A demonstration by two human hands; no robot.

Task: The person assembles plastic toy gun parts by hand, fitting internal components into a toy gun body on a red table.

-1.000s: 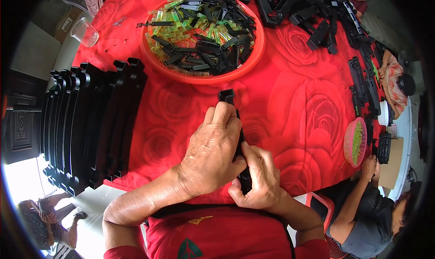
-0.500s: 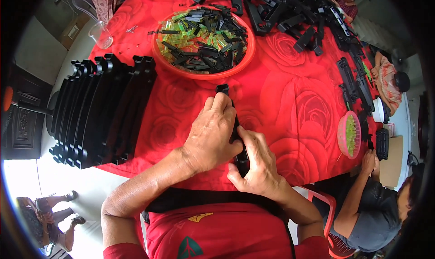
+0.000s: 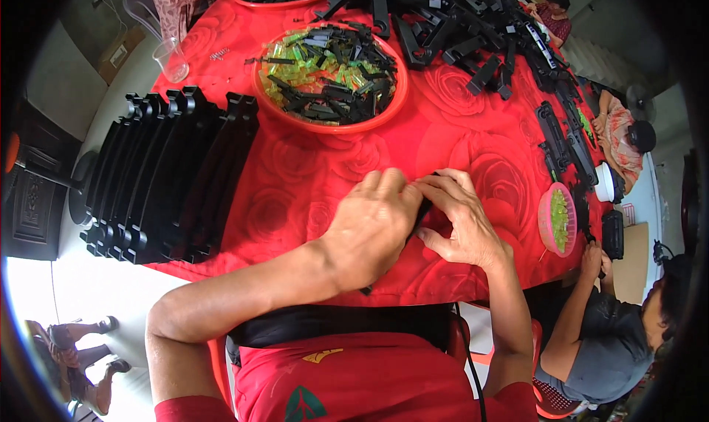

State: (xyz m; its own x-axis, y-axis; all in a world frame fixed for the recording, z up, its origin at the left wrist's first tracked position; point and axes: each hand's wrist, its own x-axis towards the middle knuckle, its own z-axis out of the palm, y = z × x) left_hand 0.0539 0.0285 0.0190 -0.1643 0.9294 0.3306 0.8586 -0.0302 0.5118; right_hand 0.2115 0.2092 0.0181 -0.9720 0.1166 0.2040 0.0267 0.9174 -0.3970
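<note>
A long black plastic part (image 3: pixel 422 215) lies slantwise under my two hands, close to the near edge of the table. My left hand (image 3: pixel 374 219) is curled over it and hides most of its length; one dark end shows beneath the wrist. The fingers of my right hand (image 3: pixel 464 222) bend over its far end, with the thumb against its side. Beyond them, a red round basin (image 3: pixel 402 90) holds a mix of small black pieces and yellow-green clear pieces. To my left stands a stacked row of long black plastic housings (image 3: pixel 166 178).
Loose black parts (image 3: pixel 458 23) heap up at the far right on the red rose-patterned cloth (image 3: pixel 295 178). A pink basket (image 3: pixel 545 219) of yellow-green pieces sits at the right edge, near a co-worker (image 3: pixel 602 333). A clear cup (image 3: pixel 174 64) stands at the far left.
The black part has turned from nearly straight ahead to a slant, its far end now to the right. My right hand has moved up to that end, and my left hand covers more of it.
</note>
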